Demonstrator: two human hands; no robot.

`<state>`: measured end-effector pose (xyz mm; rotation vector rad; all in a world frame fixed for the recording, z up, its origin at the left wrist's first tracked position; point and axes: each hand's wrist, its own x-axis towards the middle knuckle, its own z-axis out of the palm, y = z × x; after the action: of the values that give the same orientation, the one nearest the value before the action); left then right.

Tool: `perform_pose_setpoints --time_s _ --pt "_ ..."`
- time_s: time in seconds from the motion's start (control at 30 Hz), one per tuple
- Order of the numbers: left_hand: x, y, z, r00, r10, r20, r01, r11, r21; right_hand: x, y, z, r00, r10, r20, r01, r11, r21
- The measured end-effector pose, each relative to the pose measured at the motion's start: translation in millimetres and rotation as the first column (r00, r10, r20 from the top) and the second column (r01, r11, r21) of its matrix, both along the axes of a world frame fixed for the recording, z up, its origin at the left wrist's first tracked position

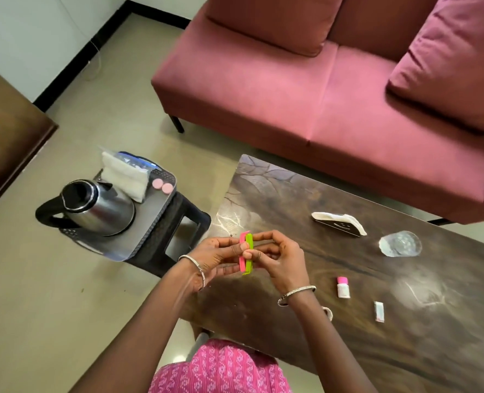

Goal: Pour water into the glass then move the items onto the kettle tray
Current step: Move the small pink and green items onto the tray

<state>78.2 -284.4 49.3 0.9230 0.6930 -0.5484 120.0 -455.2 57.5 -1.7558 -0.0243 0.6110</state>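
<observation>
Both your left hand [211,258] and right hand [281,260] pinch the pink-and-green clips [246,254], likely pairing them for the kettle tray [152,217].

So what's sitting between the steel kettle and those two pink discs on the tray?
A clear plastic pouch of white filling stands there, shown in the head view.

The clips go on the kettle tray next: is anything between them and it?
Nothing visible does. The left hand and right hand hold the clips beside the tray, whose right side lies bare.
</observation>
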Motion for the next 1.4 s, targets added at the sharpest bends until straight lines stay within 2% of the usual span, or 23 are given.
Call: perform_pose_setpoints --time_s 0.1,0.2,0.37,0.6,0.8,0.97,1.1,1.2,1.3,1.4 --pt "2.3 33.2 -8.0 1.0 -0.021 0.008 0.021 1.0 0.002 5.5 30.6 -7.7 1.0 -0.001 -0.023 0.001 1.0 0.012" --pt "5.1 63.1 -13.5 0.999 0.043 -0.016 -0.042 0.999 0.034 12.8 64.8 -14.6 0.996 0.04 -0.075 -0.037 0.999 0.032" --pt "9.3 116.8 -29.8 0.977 0.205 -0.052 -0.197 0.972 0.125 26.6 129.9 -38.6 0.946 0.079 -0.315 -0.042 0.992 0.123" --pt "8.9 187.4 -71.6 0.934 0.335 -0.126 -0.301 0.926 0.23 35.6 223.7 -83.2 0.888 0.045 -0.458 -0.018 0.998 0.063" --pt "18.5 235.9 -112.7 0.914 0.381 -0.14 -0.322 0.891 0.321 44.2 283.1 -129.6 0.874 0.029 -0.485 -0.021 1.0 0.023" --pt "37.7 259.6 -156.3 0.91 0.373 -0.18 -0.288 0.883 0.371 54.4 304.0 -164.9 0.878 -0.02 -0.479 -0.001 0.999 -0.043" --pt "57.1 266.3 -200.8 0.94 0.306 -0.15 -0.139 0.745 0.652 67.0 293.0 -184.2 0.898 -0.146 -0.416 0.11 0.988 -0.108" --pt "69.8 270.0 -226.8 0.963 0.193 -0.189 0.025 0.634 0.773 77.2 280.7 -192.9 0.897 -0.212 -0.387 0.18 0.977 -0.119" --pt "79.1 274.5 -248.7 0.959 0.14 -0.245 0.119 0.584 0.803 85.0 279.0 -200.2 0.901 -0.226 -0.37 0.198 0.974 -0.114" --pt "85.5 278.7 -263.1 0.948 0.121 -0.294 0.173 0.579 0.797 88.1 282.4 -206.1 0.9 -0.224 -0.373 0.206 0.975 -0.089"
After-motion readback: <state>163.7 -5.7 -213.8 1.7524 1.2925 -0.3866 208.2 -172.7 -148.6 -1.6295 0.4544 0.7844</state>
